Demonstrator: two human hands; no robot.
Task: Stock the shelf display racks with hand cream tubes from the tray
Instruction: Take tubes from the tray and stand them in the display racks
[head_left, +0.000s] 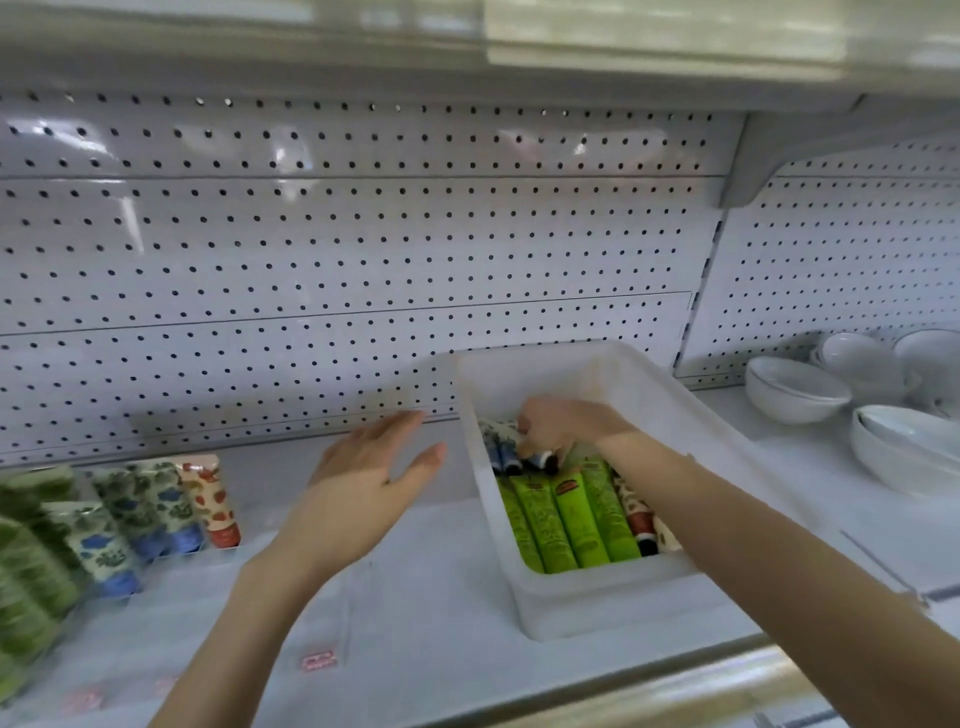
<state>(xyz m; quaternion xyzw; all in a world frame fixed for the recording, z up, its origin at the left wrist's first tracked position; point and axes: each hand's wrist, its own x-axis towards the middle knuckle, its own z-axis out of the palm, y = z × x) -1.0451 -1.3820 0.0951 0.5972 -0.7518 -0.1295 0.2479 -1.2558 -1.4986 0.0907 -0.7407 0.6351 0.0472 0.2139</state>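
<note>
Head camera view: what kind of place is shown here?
Probably a retail shop: a perforated pegboard shelf back, hand cream tubes lined up for display at the left, and white bowls stacked at the right.

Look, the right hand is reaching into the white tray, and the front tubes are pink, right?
Not pink: the head view shows the front tubes are green. The right hand is reaching into the white tray, as you said.

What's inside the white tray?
Green tubes lie side by side; blue-capped tubes sit at the far end, red-patterned ones on the right. The right hand covers whatever lies under it.
</note>
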